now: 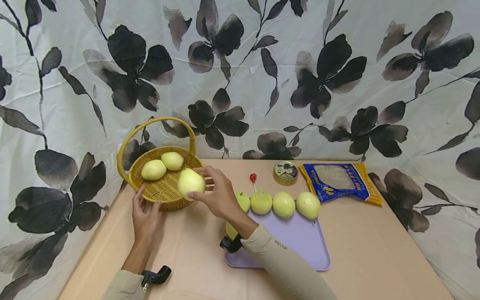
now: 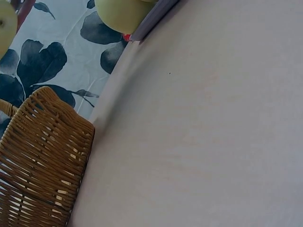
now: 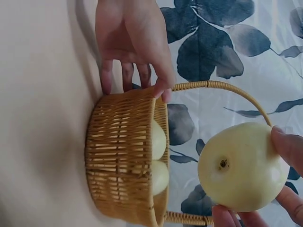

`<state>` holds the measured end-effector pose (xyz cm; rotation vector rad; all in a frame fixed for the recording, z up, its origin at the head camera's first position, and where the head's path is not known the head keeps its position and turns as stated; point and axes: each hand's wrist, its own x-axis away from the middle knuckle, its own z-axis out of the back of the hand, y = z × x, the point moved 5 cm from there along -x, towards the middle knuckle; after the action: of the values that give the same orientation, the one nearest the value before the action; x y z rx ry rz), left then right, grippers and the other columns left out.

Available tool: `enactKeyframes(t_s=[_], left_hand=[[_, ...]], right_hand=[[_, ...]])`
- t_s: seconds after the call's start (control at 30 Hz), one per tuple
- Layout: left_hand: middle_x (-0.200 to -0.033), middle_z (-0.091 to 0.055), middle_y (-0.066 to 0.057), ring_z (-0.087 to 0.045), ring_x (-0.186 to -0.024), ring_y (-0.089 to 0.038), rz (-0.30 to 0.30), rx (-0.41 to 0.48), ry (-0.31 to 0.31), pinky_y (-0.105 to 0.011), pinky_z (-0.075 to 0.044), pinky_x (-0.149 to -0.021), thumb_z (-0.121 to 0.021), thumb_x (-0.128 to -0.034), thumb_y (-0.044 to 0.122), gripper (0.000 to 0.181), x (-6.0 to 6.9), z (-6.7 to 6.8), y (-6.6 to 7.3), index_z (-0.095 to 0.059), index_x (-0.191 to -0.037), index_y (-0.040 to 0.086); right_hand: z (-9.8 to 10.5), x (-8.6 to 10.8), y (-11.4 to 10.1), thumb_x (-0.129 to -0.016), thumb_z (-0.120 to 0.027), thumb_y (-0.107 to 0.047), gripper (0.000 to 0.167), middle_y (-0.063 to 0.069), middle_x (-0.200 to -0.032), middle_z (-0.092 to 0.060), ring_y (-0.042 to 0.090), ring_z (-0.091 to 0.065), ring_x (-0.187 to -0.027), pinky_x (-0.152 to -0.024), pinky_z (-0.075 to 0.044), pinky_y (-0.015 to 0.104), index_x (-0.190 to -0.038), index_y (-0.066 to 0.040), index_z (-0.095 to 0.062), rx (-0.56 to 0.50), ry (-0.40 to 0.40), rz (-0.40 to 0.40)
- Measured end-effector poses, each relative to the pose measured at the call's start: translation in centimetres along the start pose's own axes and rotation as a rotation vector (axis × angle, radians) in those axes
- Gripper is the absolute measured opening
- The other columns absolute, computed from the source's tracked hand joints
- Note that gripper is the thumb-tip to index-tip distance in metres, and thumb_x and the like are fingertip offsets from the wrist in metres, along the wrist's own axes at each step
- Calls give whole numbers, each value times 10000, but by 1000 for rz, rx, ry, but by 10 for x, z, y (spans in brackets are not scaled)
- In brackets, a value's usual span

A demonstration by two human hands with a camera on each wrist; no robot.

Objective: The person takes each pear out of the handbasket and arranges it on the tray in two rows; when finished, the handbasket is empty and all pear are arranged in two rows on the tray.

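Observation:
A pale yellow-green pear (image 1: 191, 183) is pinched between the thumb and fingers of my right hand (image 1: 217, 193), above the near right side of a yellow woven basket (image 1: 161, 200). The right wrist view shows this pear (image 3: 241, 165) up close, its small dark end facing the camera. Two more pears (image 1: 153, 170) lie inside the basket. My left hand (image 1: 145, 218) grips the basket's near left side, and in the right wrist view its fingers (image 3: 163, 85) reach the rim. Only the woven wall (image 2: 42, 161) appears in the left wrist view, without the hand.
Several pears (image 1: 283, 205) line the far edge of a purple tray (image 1: 300, 246); another is partly behind my right wrist. Beyond stand a red-topped lollipop (image 1: 253, 178), a round tin (image 1: 285, 173) and a blue-and-yellow packet (image 1: 339, 181). A floral cloth (image 1: 262, 104) hangs behind the table.

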<state>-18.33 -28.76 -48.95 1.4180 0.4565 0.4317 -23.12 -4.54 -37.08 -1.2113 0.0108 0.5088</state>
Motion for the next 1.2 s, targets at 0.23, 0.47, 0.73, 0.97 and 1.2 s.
enactKeyframes(t_s=[0.23, 0.47, 0.73, 0.97, 1.2], left_hand=[[-1787, -153, -47, -182, -1653, -266, 40, 14, 0, -468, -290, -1319, -575, -1068, 91, 739, 1, 0, -2, -248, -1686, 326], [-1785, -151, -78, -170, -1653, -281, 40, 16, -10, -473, -276, -1325, -565, -1067, 85, 745, 2, 1, -3, -227, -1695, 299], [-1797, -85, 35, -141, -1659, -268, 28, 4, -15, -493, -290, -1320, -567, -1074, 123, 729, 1, 1, -2, -234, -1689, 329], [-1788, -122, 43, -153, -1660, -253, 25, 20, -12, -481, -293, -1320, -573, -1072, 120, 722, 1, -1, 0, -250, -1682, 332], [-1790, -101, 69, -145, -1661, -248, 26, 7, -15, -424, -308, -1316, -564, -1076, 130, 714, 0, -1, -1, -247, -1680, 341]], right_hand=[[24, 27, 6, -829, -930, -191, 615, 31, -1303, -662, 215, -668, -1185, -982, -619, 410, -1382, -268, -672, -13, 41, -22], [45, 49, 14, -818, -930, -181, 598, 30, -1334, -660, 253, -661, -1195, -1002, -607, 504, -1358, -278, -691, -47, 82, -83], [70, 74, 30, -805, -938, -143, 613, 0, -1347, -693, 289, -679, -1155, -987, -602, 537, -1357, -251, -694, -46, 142, -137], [97, 99, 52, -804, -938, -124, 630, 31, -1336, -697, 284, -687, -1140, -982, -610, 493, -1375, -229, -692, -39, 209, -222], [116, 122, 70, -805, -939, -126, 630, 44, -1350, -691, 283, -689, -1134, -952, -616, 399, -1380, -218, -696, 5, 260, -322]])
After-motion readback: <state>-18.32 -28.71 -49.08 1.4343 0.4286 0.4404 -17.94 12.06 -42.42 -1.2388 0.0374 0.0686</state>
